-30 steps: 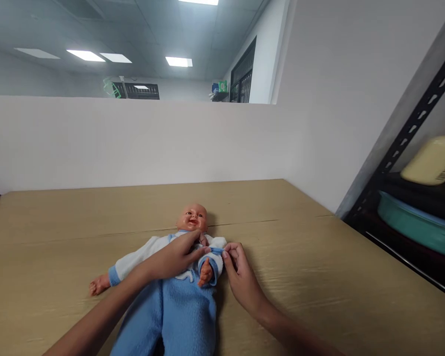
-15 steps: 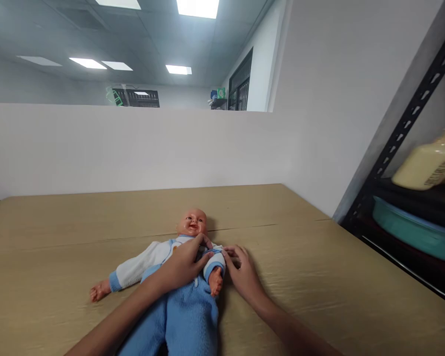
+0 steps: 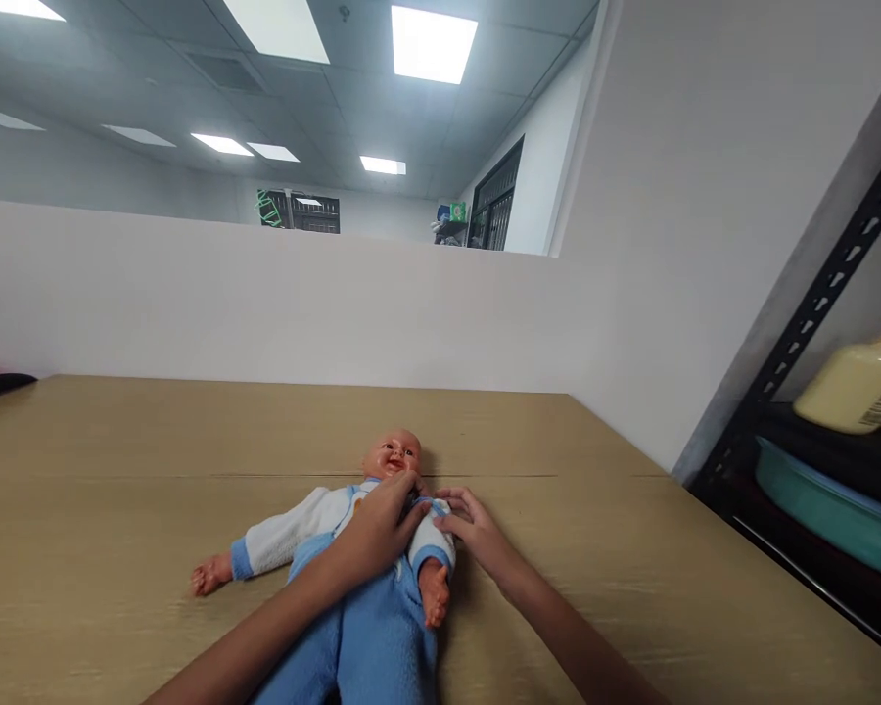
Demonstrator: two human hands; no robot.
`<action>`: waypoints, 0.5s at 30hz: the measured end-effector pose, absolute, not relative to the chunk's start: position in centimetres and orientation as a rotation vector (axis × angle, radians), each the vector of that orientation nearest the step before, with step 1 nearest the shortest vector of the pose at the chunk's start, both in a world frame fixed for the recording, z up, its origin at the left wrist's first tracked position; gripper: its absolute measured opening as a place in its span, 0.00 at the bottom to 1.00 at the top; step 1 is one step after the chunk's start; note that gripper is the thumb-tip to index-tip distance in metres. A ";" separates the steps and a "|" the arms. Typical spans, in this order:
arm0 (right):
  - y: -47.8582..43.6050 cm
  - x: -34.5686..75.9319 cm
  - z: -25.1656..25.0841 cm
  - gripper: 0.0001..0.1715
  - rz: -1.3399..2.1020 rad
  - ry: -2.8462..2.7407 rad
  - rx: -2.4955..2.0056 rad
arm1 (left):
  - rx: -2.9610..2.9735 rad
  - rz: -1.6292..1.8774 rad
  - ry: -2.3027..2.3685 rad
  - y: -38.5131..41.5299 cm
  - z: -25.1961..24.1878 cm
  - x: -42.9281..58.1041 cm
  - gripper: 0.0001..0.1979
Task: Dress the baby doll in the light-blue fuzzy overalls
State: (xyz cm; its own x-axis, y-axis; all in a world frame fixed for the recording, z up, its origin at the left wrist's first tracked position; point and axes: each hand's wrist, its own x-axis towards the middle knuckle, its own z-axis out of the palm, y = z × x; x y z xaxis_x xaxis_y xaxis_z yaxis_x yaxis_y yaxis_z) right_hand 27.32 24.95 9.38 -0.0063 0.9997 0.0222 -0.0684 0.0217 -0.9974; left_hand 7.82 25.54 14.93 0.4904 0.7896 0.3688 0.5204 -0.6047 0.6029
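A baby doll (image 3: 393,455) lies on its back on the table, dressed in a white top with blue trim (image 3: 304,519) and fuzzy blue trousers (image 3: 386,636). Across its chest reaches my left hand (image 3: 386,519), its thumb and fingers closed on the top at the shoulder on the right side of the picture. My right hand (image 3: 477,529) is at the outer side of that same shoulder, thumb and fingertips pinching the white sleeve (image 3: 432,537). Out of the sleeve's blue cuff sticks the doll's hand (image 3: 435,592). The doll's other arm stretches out to the left.
The wooden table (image 3: 154,431) ends at a low white wall (image 3: 301,313). At the right, a black metal shelf rack (image 3: 800,338) holds a cream-coloured bottle (image 3: 856,387) and a teal basin (image 3: 829,509). Something black (image 3: 0,386) shows at the far left edge.
The doll's arm between my hands now points further down toward me, and its sleeve looks less bunched. Both hands stay at the shoulder. The whole view has shifted slightly.
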 end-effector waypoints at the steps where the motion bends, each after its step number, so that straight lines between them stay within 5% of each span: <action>1: 25.5 27.0 9.4 0.27 1.244 -1.156 -1.154 | 2.330 0.913 1.100 25.6 14.9 7.8 0.09; 15: 28.9 26.5 9.0 0.17 1.468 -1.198 -1.117 | 2.283 0.985 1.267 26.0 14.8 7.9 0.10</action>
State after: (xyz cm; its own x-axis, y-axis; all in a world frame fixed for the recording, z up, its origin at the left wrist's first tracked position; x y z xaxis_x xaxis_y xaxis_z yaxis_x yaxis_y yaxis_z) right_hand 26.48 28.90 9.03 -0.1782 0.9792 -0.0974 -0.1009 -0.1166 -0.9880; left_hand 7.91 26.01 14.76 0.3589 0.8416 0.4036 0.5985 -0.5393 0.5924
